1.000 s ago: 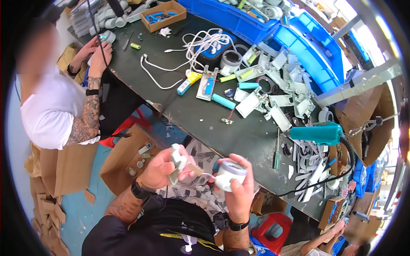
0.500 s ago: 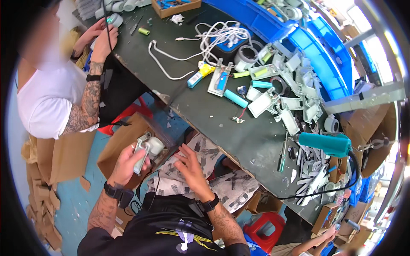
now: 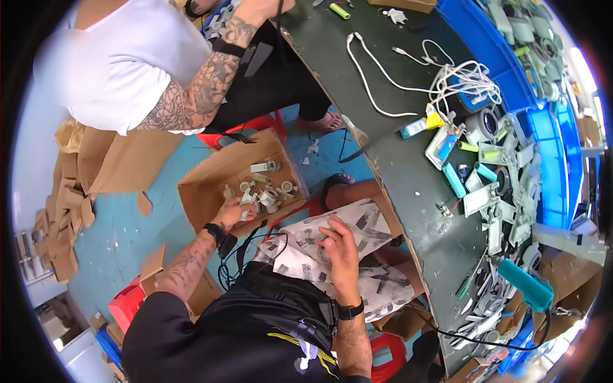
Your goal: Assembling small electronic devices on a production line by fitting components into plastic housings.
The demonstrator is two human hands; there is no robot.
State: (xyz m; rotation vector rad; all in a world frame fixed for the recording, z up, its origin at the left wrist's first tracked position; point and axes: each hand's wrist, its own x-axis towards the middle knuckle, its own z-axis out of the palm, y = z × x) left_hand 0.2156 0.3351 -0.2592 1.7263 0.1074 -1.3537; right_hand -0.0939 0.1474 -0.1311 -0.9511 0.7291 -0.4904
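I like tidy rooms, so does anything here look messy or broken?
Yes. Torn cardboard scraps lie scattered over the blue floor on the left, and white cables sprawl in a tangle across the dark workbench. The left hand reaches into an open cardboard box of loosely jumbled white parts.

Single view only, worn on the head, aimed steeply down over the wearer's own chest and lap. Wide fisheye, upright and unmirrored, with a dark circular rim and straight lines bowed near it, as along the worktable edge (image 3: 408, 210). Own forearms entering from the lower edge, left hand (image 3: 237, 214) and right hand (image 3: 338, 246) close below the lens. Cardboard box (image 3: 211, 191) on the floor left of centre, farther down. Worktable running along the right side, a seated co-worker (image 3: 128, 70) at upper left. No second view to overlap.
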